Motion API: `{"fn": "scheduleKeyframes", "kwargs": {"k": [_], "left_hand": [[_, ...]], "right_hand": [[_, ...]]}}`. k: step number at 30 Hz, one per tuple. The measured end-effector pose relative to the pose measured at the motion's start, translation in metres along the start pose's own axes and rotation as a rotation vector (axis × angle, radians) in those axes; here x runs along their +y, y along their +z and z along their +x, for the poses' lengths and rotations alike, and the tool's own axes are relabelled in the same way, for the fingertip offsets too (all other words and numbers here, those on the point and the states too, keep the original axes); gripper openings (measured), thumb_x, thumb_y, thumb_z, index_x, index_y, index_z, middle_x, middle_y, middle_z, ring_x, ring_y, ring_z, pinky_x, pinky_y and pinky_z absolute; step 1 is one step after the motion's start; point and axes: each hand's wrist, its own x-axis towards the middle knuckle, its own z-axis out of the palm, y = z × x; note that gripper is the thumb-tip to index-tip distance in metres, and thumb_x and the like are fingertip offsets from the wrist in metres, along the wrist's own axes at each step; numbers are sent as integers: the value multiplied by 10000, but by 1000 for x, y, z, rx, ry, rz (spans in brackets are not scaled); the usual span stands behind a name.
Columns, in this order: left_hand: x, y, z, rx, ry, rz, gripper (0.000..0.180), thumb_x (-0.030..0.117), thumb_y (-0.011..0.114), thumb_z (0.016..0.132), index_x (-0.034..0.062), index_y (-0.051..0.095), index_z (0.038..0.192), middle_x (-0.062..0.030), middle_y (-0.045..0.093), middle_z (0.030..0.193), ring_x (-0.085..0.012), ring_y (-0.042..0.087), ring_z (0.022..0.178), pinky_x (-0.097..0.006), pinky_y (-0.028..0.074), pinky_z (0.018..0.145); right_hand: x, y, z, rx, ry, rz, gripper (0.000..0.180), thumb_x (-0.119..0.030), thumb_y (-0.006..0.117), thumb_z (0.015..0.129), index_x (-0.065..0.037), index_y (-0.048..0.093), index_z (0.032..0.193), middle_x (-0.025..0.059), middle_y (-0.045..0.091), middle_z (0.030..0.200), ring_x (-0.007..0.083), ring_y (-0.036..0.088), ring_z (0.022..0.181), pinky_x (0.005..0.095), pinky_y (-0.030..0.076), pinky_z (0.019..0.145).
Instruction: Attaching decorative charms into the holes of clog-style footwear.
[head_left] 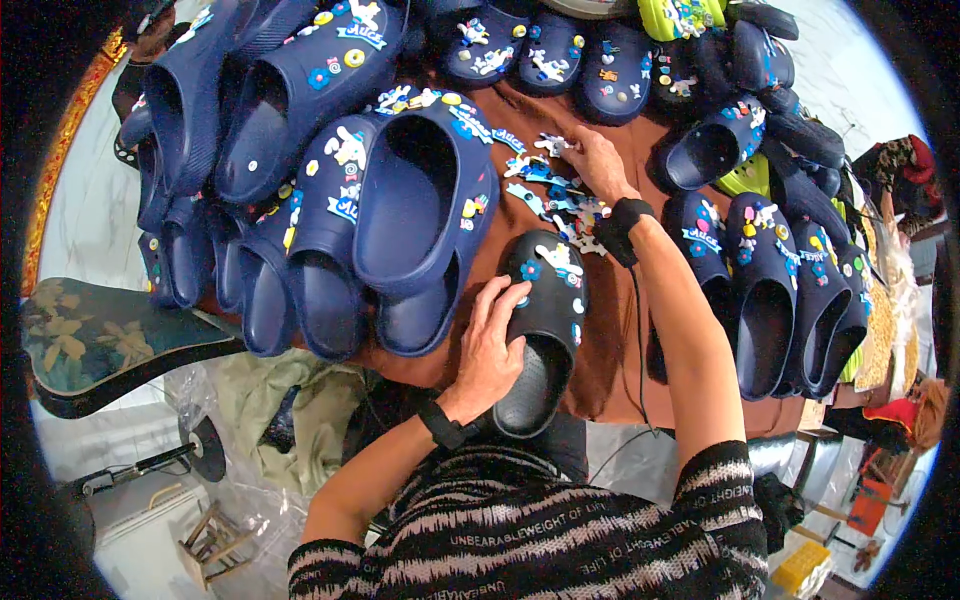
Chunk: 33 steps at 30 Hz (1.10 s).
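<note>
A black clog (pixel 541 372) lies at the table's front edge, toe pointing away, with a blue flower and a white figure charm on its top. My left hand (pixel 491 345) is closed on its left side, fingers over the upper and thumb by the opening. Beyond the toe is a loose pile of shoe charms (pixel 545 197) in white, blue and other colours. At the far end of that pile my right hand (pixel 602 168) pinches a white charm (pixel 552 145) between thumb and fingers. Both wrists wear black bands.
Navy clogs (pixel 425 195) with charms are stacked high on the left. More navy clogs (pixel 765 290) stand on the right, and others (pixel 615 80) line the back. A thin black cable (pixel 641 350) hangs from the right wristband over the brown cloth (pixel 605 345). A cushioned seat (pixel 110 335) is at left.
</note>
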Motion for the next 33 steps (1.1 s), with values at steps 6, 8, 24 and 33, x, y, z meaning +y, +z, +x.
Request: {"fn": "scheduleKeyframes", "kwargs": {"k": [6, 8, 24, 33], "left_hand": [[0, 3, 1, 2, 25, -4, 713, -134, 621, 722, 97, 493, 1384, -193, 422, 1438, -427, 421, 1345, -469, 381, 1124], [-1, 1, 0, 7, 28, -2, 711, -134, 622, 721, 95, 495, 1382, -193, 425, 1436, -427, 422, 1345, -469, 381, 1124], [-2, 2, 1, 47, 62, 16, 691, -104, 550, 739, 27, 437, 1408, -220, 444, 1414, -409, 431, 1344, -442, 340, 1154], [-5, 1, -1, 53, 49, 15, 701, -87, 597, 759, 40, 418, 1425, -228, 445, 1405, -427, 435, 1327, -459, 362, 1131]], "right_hand": [[13, 12, -1, 74, -64, -34, 233, -197, 681, 869, -72, 716, 1062, 210, 713, 1080, 383, 673, 1039, 480, 521, 895], [9, 9, -1, 19, -5, 18, 232, -196, 684, 861, -71, 719, 1052, 211, 718, 1050, 386, 679, 1016, 483, 523, 880], [-12, -34, -81, -181, 122, 675, 147, -112, 676, 887, 13, 655, 961, 63, 688, 806, 114, 652, 698, 283, 531, 589], [-46, -52, -92, -369, 93, 780, 157, -193, 685, 946, -37, 669, 945, -20, 643, 803, 76, 575, 695, 245, 446, 575]]}}
